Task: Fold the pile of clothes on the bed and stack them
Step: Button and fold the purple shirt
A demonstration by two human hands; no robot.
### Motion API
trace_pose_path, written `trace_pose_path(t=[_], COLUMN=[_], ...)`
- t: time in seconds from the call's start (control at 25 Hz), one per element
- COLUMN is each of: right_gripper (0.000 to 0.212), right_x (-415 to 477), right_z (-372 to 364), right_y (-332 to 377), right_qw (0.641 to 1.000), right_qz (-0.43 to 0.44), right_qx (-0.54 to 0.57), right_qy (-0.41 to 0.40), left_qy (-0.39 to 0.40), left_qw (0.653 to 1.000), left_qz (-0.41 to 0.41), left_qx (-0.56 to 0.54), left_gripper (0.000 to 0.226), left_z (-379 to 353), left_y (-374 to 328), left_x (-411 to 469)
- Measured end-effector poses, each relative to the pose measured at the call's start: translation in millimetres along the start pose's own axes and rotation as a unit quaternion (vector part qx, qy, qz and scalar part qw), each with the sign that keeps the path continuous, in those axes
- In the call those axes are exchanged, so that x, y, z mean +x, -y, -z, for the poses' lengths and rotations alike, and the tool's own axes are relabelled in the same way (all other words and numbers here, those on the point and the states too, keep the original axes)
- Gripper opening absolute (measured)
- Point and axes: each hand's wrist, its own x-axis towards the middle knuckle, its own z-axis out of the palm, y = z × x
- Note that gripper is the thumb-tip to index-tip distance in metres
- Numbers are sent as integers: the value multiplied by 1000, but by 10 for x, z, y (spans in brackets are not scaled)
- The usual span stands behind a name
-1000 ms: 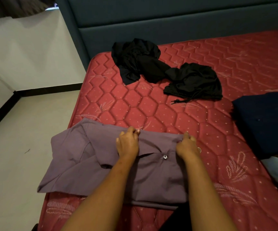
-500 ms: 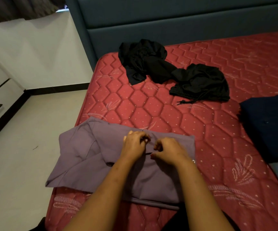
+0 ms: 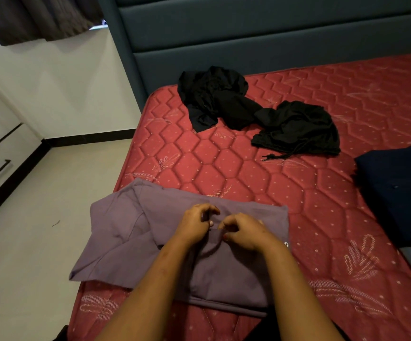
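the purple shirt [image 3: 125, 232] lies partly folded at the near left edge of the bed [image 3: 224, 168], with one part over the side. the left hand [image 3: 194, 225] and the right hand [image 3: 247, 232] meet on its middle, almost touching. each grip is nearly closed, fingers curled and pinching the cloth (at the button line, it seems). black clothes [image 3: 248, 112] lie crumpled near the headboard [image 3: 248, 45], and a dark blue garment [image 3: 401, 190] lies at the right.

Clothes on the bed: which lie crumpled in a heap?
The black clothes near the headboard, bunched with a drawstring trailing. The purple shirt lies spread at the near edge; the navy garment sits folded at the right.
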Motion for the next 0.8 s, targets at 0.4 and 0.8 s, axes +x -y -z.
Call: trace_pose_path(t=[0.4,0.8], right_gripper=[26,73], right_x=[122,-616], right_z=[-131,107], right_y=[-145,-389], right_qw=[984,866], right_qz=[-40,-329], right_qx=[-33,272], right_qy=[-171,-262], left_qy=[31,86], left_qw=[990,973], left_qz=[93,65], left_qx=[-100,203], left_gripper=[34,61], left_z=[-79,-137], left_y=[82,-346], left_x=[-199,-980])
